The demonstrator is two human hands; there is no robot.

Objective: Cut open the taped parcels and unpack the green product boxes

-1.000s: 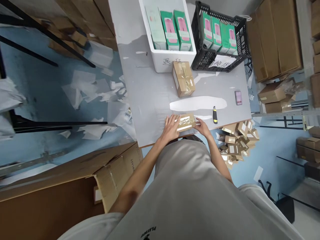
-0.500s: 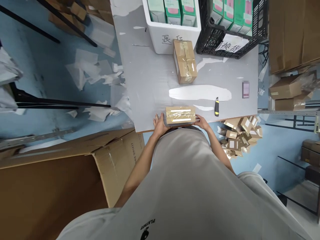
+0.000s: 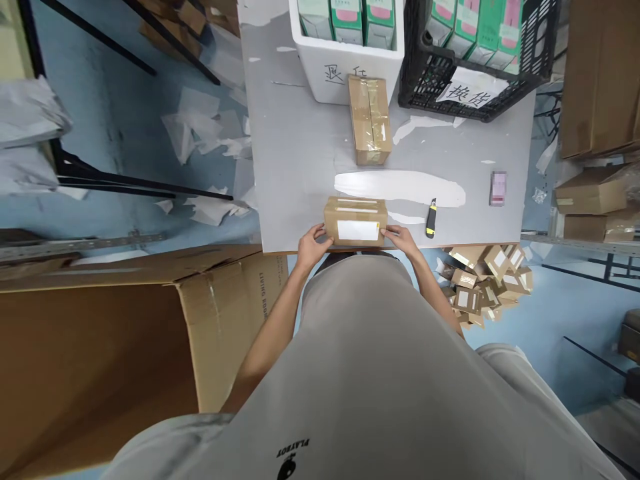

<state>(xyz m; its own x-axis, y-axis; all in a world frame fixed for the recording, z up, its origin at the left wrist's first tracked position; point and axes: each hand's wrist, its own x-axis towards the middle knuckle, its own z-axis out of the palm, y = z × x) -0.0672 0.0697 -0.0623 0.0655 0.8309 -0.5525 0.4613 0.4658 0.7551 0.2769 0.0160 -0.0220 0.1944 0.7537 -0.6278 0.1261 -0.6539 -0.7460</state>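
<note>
A taped cardboard box [image 3: 355, 212] with a white label on its near side rests at the front edge of the grey table [image 3: 290, 160]. My left hand [image 3: 313, 245] has its fingers at the box's left end, and my right hand [image 3: 399, 239] has its fingers on the right end. Between them the two hands hold the box. Just beyond lies a long white patch [image 3: 400, 187]. To the right, a black and yellow box cutter [image 3: 431, 219] lies on the table. Farther back stands a second taped cardboard box [image 3: 370, 123].
At the back, a white bin [image 3: 345, 63] and a black crate [image 3: 425, 93] hold green boxes. A phone-like pink object [image 3: 498, 189] lies at right. A large open carton [image 3: 225, 333] stands at lower left; several small cardboard boxes [image 3: 480, 287] are heaped on the floor at right.
The near box has tipped so that its white-labelled side now faces me. Both hands have stayed at its ends. The whole view has shifted slightly.
</note>
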